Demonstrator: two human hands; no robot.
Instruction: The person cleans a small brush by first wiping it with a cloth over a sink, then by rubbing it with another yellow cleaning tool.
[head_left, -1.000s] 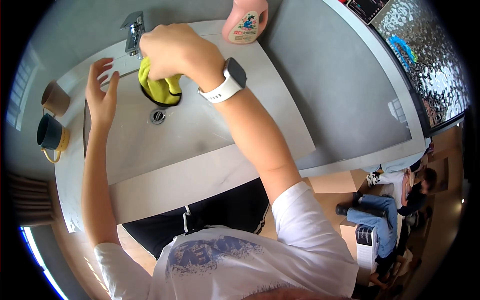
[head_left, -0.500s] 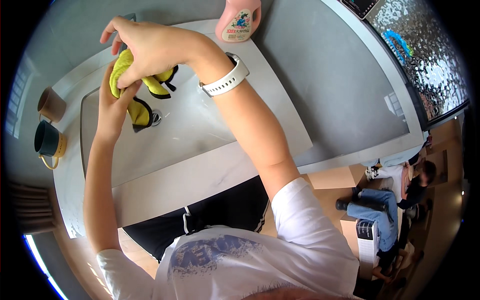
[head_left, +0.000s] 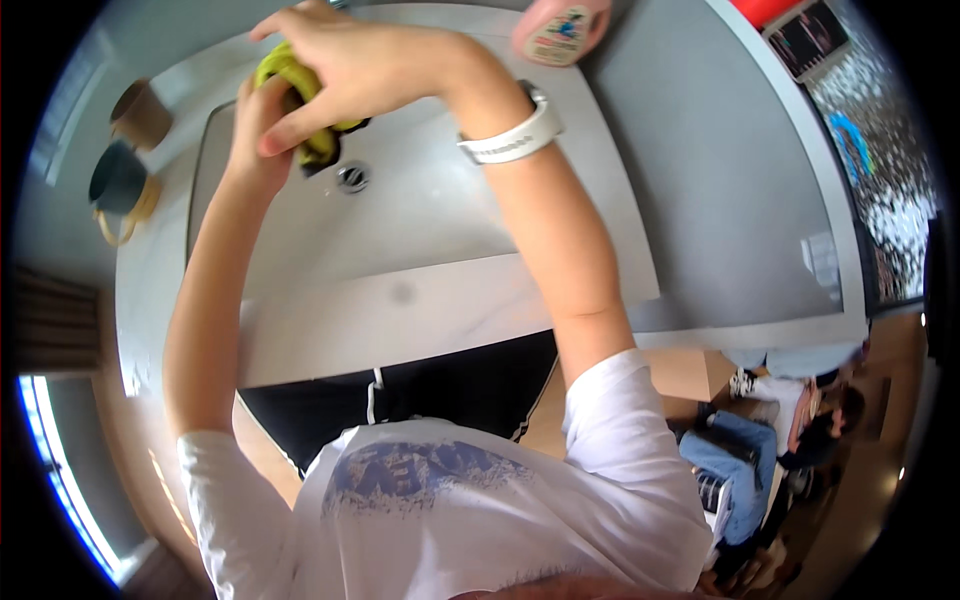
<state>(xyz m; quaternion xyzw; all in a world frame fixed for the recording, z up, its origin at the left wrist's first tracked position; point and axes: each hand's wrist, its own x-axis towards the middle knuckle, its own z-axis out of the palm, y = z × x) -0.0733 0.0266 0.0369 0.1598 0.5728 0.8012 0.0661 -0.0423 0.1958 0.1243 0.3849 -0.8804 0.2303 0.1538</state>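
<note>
Over the far left of the white sink (head_left: pixel 420 215) I hold a bunched yellow-green cloth (head_left: pixel 283 64) with black edging. My left hand (head_left: pixel 262 135) is closed round its near side. From above, my right hand (head_left: pixel 360 65) grips it too, its thumb lying across toward the left fingers. A short black-edged end hangs below the hands, above and left of the round drain (head_left: pixel 352 177). The rest of the cloth is hidden by my fingers. A white watch strap (head_left: pixel 515 135) circles my right wrist.
Left of the sink stand a brown cup (head_left: pixel 142 115) and a dark green and yellow mug (head_left: pixel 122 182). A pink bottle (head_left: pixel 562 30) is on the far counter edge. A grey panel (head_left: pixel 700 170) borders the right. Seated people (head_left: pixel 750 460) are at lower right.
The cloth is more tightly bunched and its hanging ends are shorter. My right thumb has come down over the left fingers. The whole view has shifted, with the sink sitting higher in it.
</note>
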